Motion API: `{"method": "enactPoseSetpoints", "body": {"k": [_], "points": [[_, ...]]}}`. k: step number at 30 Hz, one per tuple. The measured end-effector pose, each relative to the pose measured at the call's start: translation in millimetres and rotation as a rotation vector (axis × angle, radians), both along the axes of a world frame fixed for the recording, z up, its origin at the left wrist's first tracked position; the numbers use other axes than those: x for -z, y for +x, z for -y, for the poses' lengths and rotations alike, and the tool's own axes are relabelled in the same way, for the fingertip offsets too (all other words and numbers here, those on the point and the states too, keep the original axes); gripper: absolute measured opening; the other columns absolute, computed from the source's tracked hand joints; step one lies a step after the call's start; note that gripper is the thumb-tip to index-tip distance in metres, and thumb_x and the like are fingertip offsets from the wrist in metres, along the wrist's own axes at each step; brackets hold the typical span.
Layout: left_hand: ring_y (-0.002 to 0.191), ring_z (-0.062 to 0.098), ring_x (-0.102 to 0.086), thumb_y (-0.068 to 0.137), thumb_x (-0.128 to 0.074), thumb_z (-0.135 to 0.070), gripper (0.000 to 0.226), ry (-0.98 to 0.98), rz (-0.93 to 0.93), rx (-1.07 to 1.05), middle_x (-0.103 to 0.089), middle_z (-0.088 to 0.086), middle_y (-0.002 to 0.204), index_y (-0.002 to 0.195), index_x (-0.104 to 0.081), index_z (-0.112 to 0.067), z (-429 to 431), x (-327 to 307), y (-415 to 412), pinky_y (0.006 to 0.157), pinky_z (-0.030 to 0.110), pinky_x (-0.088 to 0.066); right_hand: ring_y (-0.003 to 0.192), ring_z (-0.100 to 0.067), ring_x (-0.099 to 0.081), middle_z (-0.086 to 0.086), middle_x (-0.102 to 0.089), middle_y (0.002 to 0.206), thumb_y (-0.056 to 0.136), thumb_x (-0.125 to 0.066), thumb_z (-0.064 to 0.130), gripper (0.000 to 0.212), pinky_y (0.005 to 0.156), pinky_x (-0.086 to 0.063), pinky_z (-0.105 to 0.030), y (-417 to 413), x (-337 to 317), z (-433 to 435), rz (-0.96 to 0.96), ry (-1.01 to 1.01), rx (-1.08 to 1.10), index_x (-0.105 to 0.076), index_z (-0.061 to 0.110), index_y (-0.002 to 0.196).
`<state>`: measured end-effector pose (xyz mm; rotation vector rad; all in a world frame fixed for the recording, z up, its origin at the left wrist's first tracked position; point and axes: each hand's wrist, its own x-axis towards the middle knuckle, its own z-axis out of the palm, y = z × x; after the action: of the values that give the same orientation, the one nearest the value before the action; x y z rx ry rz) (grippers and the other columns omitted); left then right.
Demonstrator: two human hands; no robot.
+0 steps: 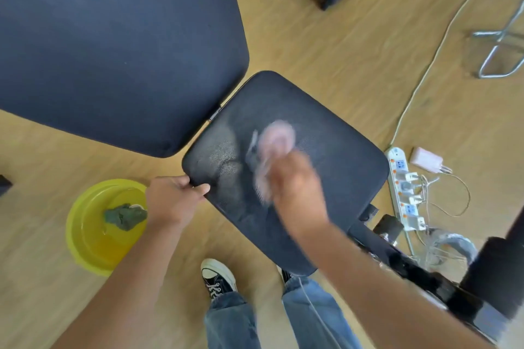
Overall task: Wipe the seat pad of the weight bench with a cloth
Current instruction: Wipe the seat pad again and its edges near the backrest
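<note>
The black seat pad (pixel 334 156) of the weight bench fills the middle of the view, with damp streaks on its left half. My right hand (pixel 295 184) is blurred by motion and presses a pink cloth (pixel 275 144) flat onto the pad's centre. My left hand (pixel 173 201) grips the pad's near left edge, thumb on top. The larger black back pad (pixel 113 45) lies at the upper left, apart from the seat pad by a narrow gap.
A yellow basin (pixel 85 235) with water and a green rag (pixel 124 217) stands on the wooden floor at the left. A white power strip (pixel 402 187) with plugs and cables lies at the right. The black bench frame (pixel 419 272) runs to the lower right. My shoes and jeans are below.
</note>
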<state>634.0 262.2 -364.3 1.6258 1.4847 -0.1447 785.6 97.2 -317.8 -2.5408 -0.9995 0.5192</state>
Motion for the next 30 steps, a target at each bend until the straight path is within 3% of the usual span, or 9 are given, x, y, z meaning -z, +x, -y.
{"method": "enactPoseSetpoints", "body": {"k": [4,10,13,18,20,22,25,28,30], "points": [[0.067,0.018,-0.039,0.058,-0.076,-0.033,0.050,0.000,0.000,0.007,-0.042,0.013,0.059,0.059,-0.045,0.007,-1,1,0,0.067,0.038,-0.052,0.074,-0.020,-0.055,-0.001,-0.066,0.082,0.081,-0.069,0.011,0.003,0.064,-0.049,-0.029,-36,-5,74,0.002,0.052,-0.795,-0.072,0.013,0.082],[0.064,0.038,-0.073,0.063,-0.081,-0.027,0.047,-0.004,-0.026,-0.021,-0.055,0.009,0.057,0.065,-0.052,0.010,-2,3,-2,0.068,0.032,-0.047,0.063,-0.033,-0.054,-0.015,-0.054,0.079,0.088,-0.060,0.006,0.011,0.058,-0.040,-0.035,110,2,90,0.208,-0.019,0.243,-0.066,0.002,0.080],[0.082,0.031,-0.079,0.070,-0.084,-0.017,0.040,-0.004,-0.006,-0.031,-0.057,0.004,0.058,0.072,-0.060,0.014,1,1,0,0.075,0.041,-0.060,0.074,-0.030,-0.055,-0.010,-0.058,0.083,0.081,-0.071,-0.003,0.010,0.065,-0.043,-0.033,22,3,86,0.120,0.037,0.033,-0.070,0.006,0.086],[0.073,0.031,-0.077,0.067,-0.083,-0.025,0.044,-0.048,-0.021,-0.029,-0.069,0.013,0.067,0.081,-0.067,0.013,-1,0,-1,0.085,0.047,-0.060,0.075,-0.019,-0.058,-0.001,-0.063,0.088,0.083,-0.071,0.012,0.005,0.067,-0.051,-0.029,-28,-3,114,0.048,0.062,-0.967,-0.072,0.016,0.086],[0.069,0.024,-0.065,0.060,-0.078,-0.035,0.054,-0.072,-0.026,-0.041,-0.067,0.027,0.074,0.084,-0.068,0.012,-1,-3,1,0.087,0.050,-0.058,0.072,-0.018,-0.057,0.001,-0.060,0.087,0.077,-0.070,0.011,0.013,0.064,-0.050,-0.027,37,-6,103,0.123,0.122,-0.859,-0.068,0.017,0.089],[0.070,0.022,-0.062,0.058,-0.076,-0.037,0.055,-0.056,-0.042,-0.034,-0.067,0.035,0.082,0.083,-0.068,0.011,-2,-5,2,0.087,0.050,-0.058,0.075,-0.027,-0.061,-0.005,-0.059,0.090,0.078,-0.063,0.003,0.019,0.063,-0.044,-0.031,107,-12,92,0.244,0.089,-0.332,-0.067,0.013,0.094],[0.065,0.034,-0.068,0.061,-0.079,-0.033,0.054,-0.067,-0.016,-0.025,-0.058,0.015,0.068,0.083,-0.065,0.014,-2,-5,2,0.071,0.029,-0.054,0.076,-0.033,-0.060,-0.013,-0.060,0.086,0.089,-0.059,0.001,0.010,0.060,-0.047,-0.036,105,-5,95,0.193,0.039,0.255,-0.067,0.004,0.083],[0.079,0.035,-0.079,0.074,-0.084,-0.017,0.040,-0.065,0.005,-0.039,-0.060,0.009,0.069,0.080,-0.063,0.017,-2,-3,1,0.081,0.033,-0.061,0.074,-0.004,-0.060,0.013,-0.065,0.081,0.096,-0.051,0.017,0.022,0.066,-0.049,-0.020,-11,3,108,-0.075,0.119,-0.035,-0.071,0.021,0.087],[0.082,0.031,-0.080,0.077,-0.083,-0.014,0.038,-0.070,0.009,-0.039,-0.062,0.009,0.070,0.083,-0.064,0.018,0,-4,2,0.073,0.027,-0.061,0.079,-0.005,-0.062,0.011,-0.069,0.090,0.092,-0.051,0.017,0.024,0.076,-0.047,-0.020,-52,-6,117,-0.186,0.056,-0.394,-0.074,0.023,0.097]]}}
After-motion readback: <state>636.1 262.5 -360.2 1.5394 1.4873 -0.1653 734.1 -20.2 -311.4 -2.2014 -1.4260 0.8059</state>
